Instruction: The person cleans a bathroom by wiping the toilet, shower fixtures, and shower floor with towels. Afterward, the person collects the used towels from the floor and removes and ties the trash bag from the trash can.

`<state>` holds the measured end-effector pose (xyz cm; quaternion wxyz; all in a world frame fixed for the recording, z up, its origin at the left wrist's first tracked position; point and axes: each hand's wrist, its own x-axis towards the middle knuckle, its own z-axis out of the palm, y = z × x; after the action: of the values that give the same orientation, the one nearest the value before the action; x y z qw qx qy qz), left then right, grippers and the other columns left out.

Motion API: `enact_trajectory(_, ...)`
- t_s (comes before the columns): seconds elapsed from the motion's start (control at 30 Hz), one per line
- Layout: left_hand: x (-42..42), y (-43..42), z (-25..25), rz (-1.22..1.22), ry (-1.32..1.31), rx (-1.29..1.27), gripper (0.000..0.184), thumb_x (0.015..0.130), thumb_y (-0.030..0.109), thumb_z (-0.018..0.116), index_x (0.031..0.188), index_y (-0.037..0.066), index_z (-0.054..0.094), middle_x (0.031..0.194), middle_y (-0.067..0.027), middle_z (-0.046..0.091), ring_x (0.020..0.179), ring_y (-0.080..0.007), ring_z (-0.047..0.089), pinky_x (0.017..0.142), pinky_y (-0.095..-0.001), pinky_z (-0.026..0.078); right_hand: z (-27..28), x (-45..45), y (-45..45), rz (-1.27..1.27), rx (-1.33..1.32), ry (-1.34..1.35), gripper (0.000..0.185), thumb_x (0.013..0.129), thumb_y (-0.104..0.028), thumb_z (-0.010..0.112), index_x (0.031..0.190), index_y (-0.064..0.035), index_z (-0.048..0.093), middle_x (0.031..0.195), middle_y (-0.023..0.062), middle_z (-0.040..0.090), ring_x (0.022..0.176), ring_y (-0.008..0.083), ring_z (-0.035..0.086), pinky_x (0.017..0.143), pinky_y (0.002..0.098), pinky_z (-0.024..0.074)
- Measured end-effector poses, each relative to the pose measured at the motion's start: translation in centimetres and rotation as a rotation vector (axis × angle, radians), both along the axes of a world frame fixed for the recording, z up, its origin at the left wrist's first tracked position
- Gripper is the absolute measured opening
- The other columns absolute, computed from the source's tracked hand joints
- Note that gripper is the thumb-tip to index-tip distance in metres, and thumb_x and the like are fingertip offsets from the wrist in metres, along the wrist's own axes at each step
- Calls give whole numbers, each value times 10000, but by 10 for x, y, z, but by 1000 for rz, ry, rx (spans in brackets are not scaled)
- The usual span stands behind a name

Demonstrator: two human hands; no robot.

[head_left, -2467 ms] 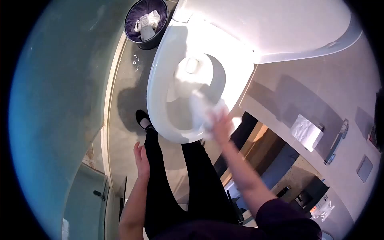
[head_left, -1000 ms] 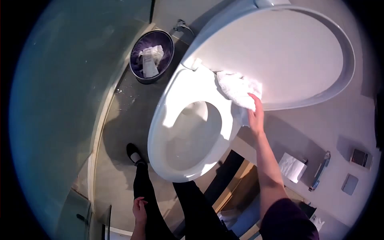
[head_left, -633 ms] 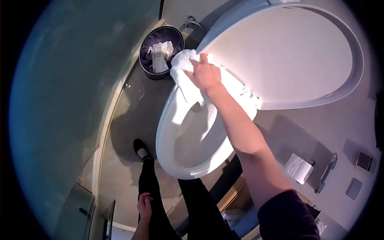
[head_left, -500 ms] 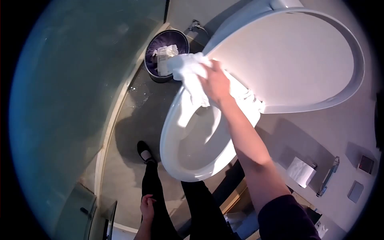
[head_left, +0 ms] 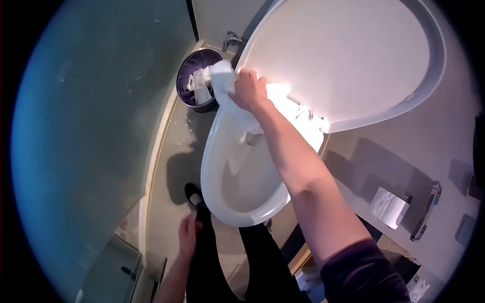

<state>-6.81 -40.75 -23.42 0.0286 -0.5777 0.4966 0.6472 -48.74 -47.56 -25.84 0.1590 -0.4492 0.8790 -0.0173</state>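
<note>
My right hand is closed on a white cloth, bunched and draped over the back of the toilet bowl's rim. Below it lies the white toilet bowl, with the cloth's lower edge hanging toward the inside. The toilet lid stands raised behind my hand, its hinges by the bowl's rear. My left hand hangs by my left thigh, holding nothing, fingers loosely apart.
A waste bin with a purple liner and white paper stands left of the toilet. A curved glass panel bounds the left side. A toilet paper roll and a metal grab bar are on the right wall.
My right hand has moved left with the cloth, over the rear rim and closer to the bin. My left hand has risen slightly. The camera view has shifted a little.
</note>
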Motion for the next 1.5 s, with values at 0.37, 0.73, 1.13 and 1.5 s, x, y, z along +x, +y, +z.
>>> enact_trajectory(0.37,-396,-162,236,-305,694,-492,490,879,434,371,1176,45,394,835,-74,577,769,-131,570,686,-236,448,104,-11,249,-779,85,-113,509,821,-478,436,1019,-22,545,955,221,572,880,355,568,756,431,444)
enact_trajectory(0.73,-441,-139,216,-422,662,13,546,890,417,356,1241,10,259,715,-106,551,793,-247,606,654,-293,533,37,-53,330,-568,88,-513,577,836,-486,416,1060,34,531,990,231,568,963,324,536,837,370,410)
enact_trajectory(1.13,-102,-19,89,-209,254,-176,474,896,172,389,1325,57,223,1151,-126,464,1033,-207,460,872,-326,367,176,-51,269,-485,-562,-362,449,754,-262,617,1096,3,497,1073,172,510,976,269,514,819,353,428)
enact_trajectory(1.5,-54,19,-55,53,-110,3,554,892,457,323,1110,-43,424,1066,-138,501,962,-246,466,854,-322,362,9,-67,73,-279,19,-389,476,867,-468,343,1163,-120,474,1096,155,536,1016,305,505,835,418,413)
